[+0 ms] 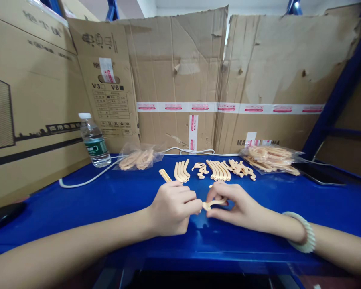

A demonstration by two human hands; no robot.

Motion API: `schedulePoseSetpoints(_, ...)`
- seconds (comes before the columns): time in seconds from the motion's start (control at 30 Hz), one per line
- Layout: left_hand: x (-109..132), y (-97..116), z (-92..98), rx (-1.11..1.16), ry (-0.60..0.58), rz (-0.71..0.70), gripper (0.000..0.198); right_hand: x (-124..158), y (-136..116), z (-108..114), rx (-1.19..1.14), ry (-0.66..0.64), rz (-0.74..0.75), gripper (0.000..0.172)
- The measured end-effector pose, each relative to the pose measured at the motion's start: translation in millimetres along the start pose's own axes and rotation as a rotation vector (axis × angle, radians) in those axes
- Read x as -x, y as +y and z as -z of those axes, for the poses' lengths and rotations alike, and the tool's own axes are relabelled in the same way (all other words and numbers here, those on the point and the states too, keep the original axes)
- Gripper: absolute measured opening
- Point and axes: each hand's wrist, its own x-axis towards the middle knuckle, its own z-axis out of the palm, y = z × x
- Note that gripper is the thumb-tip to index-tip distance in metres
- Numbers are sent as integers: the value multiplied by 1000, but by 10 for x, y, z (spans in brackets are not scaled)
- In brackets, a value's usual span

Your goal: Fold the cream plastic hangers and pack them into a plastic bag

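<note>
My left hand (pixel 174 206) is closed round a long beige plastic strip (pixel 165 175), whose grooved end sticks out above the knuckles. Close beside it, my right hand (pixel 231 202) pinches a small curved beige plastic piece (pixel 216 202) between thumb and fingers. The rounded end of that piece meets the left fingertips; whether the two parts are joined is hidden. Behind my hands lie a row of curved beige strips (pixel 182 170), a second row of strips (pixel 219 170), a small group of hooked pieces (pixel 201 169) and a pile of hooked pieces (pixel 242 168).
A clear bag of beige parts (pixel 136 158) lies at the back left near a water bottle (pixel 94 142). Another bag of parts (pixel 269 158) and a dark phone (pixel 320 174) are at the right. A white cable (pixel 87 183) crosses the blue table (pixel 108 249). Cardboard (pixel 174 80) walls the back.
</note>
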Motion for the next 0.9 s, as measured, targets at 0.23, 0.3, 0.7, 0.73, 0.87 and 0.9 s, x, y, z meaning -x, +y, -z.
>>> schedulePoseSetpoints(0.23, -64, -478, 159, 118, -108, 131, 14, -49, 175, 100, -110, 113, -197, 23)
schedulePoseSetpoints(0.3, -31, -679, 165, 80, -240, 207, 14, -60, 227, 96, -109, 119, -206, 21)
schedulePoseSetpoints(0.7, 119, -892, -1, 222, -419, 262, 14, -95, 447, 165, 191, 125, -58, 9)
schedulePoseSetpoints(0.73, 114, -876, -11, 215, -414, 266, 13, -106, 476, 168, 216, 120, -59, 9)
schedulePoseSetpoints(0.87, 121, -836, -44, 181, -391, 258, 11, -190, 591, 157, 308, 78, -32, 10)
schedulePoseSetpoints(0.9, 128, -830, -48, 172, -387, 253, 11, -225, 618, 152, 324, 64, -18, 10)
